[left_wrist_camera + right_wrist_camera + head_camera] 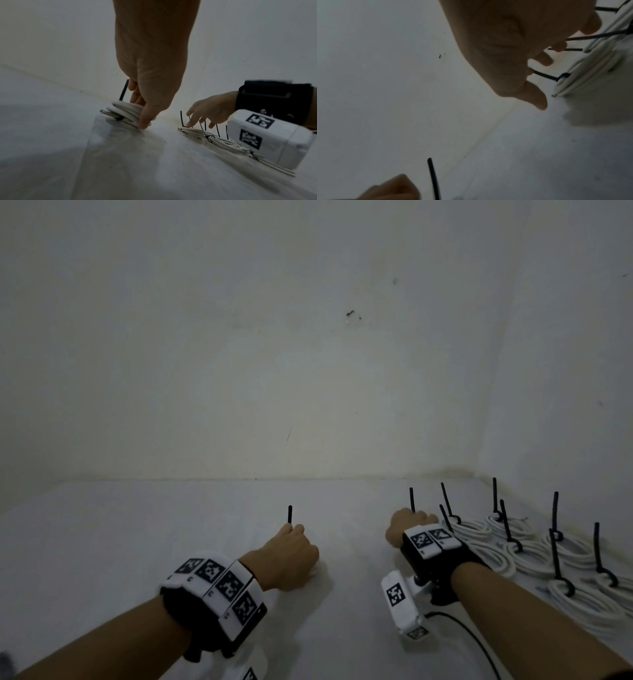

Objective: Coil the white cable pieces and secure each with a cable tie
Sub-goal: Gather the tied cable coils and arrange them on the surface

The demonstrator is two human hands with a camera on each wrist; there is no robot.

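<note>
Your left hand [150, 94] grips the tied white coil [123, 112] mid-table; your right hand [211, 109], fingers spread, touches the finished coils [534, 553] at right. Careful: upright tie tails [181, 119] could snag those fingers and drag bundles.

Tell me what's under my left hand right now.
The left hand grips a coiled white cable bound by a black cable tie that sticks up. The palm covers the coil's far side.
</note>
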